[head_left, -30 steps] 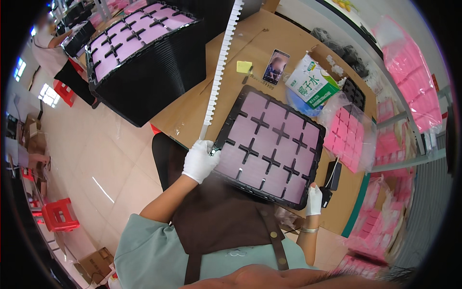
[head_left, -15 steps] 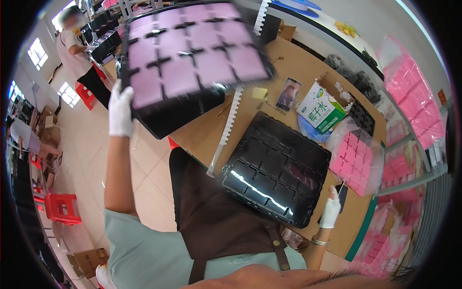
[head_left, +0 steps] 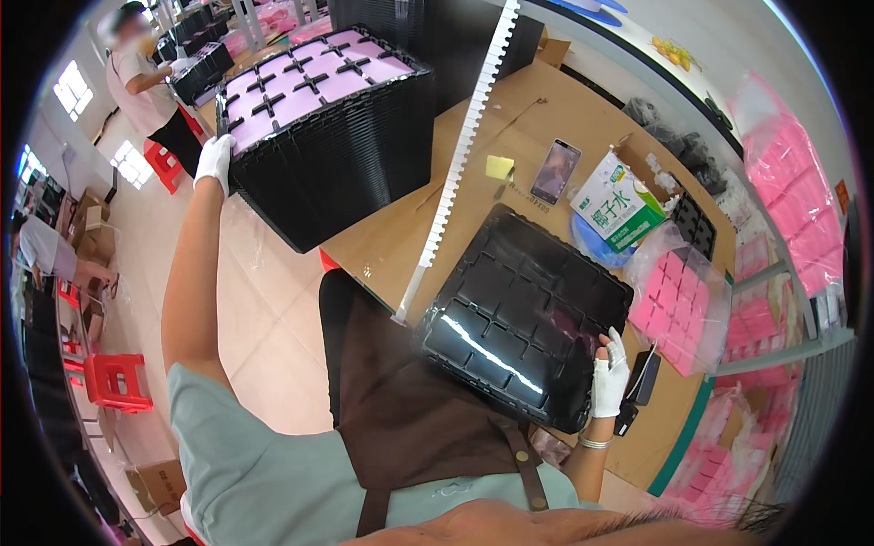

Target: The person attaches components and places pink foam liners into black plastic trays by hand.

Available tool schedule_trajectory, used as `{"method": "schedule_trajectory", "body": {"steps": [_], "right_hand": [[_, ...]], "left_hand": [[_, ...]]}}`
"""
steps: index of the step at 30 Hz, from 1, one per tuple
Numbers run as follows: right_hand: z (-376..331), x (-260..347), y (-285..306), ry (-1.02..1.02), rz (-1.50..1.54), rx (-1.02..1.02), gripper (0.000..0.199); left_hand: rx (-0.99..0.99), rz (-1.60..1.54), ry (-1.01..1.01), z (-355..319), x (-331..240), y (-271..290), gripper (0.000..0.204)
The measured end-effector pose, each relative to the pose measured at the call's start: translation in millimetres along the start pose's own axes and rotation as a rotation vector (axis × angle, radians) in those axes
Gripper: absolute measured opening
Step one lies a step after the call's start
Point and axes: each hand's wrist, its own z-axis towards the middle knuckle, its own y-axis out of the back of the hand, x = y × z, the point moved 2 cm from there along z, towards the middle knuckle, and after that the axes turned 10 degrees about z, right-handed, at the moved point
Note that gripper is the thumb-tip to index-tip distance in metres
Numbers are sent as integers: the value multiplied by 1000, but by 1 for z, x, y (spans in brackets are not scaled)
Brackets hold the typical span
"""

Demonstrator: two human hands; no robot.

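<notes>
Reaching out across the head view, the left hand [head_left: 213, 164] rests its fingers at the left corner of the lilac-filled tray [head_left: 332, 116] topping a tall black stack [head_left: 355, 173], though whether they clamp on it I cannot tell. Nearer the body, the right hand [head_left: 611, 375] has its fingers loosely bent at the right edge of a glossy black tray [head_left: 523, 318] on the counter [head_left: 510, 118], its grip unclear. Brown counter shows between the stack and a white toothed strip [head_left: 460, 164], while a black adapter [head_left: 644, 376] sits just beside the right hand.
</notes>
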Motion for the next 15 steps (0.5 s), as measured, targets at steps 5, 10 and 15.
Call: {"method": "schedule_trajectory", "body": {"steps": [5,10,15], "right_hand": [[1,0,14,-86,28,-111,42],[-1,-11,17,-101,32,-125,44],[-2,1,18,-82,50,-142,42]], "left_hand": [[-678,447,-310,-42,-13,-5,49],[-716,487,-697,-111,-13,-51,30],[-683,444,-687,-125,-18,-51,22]]}}
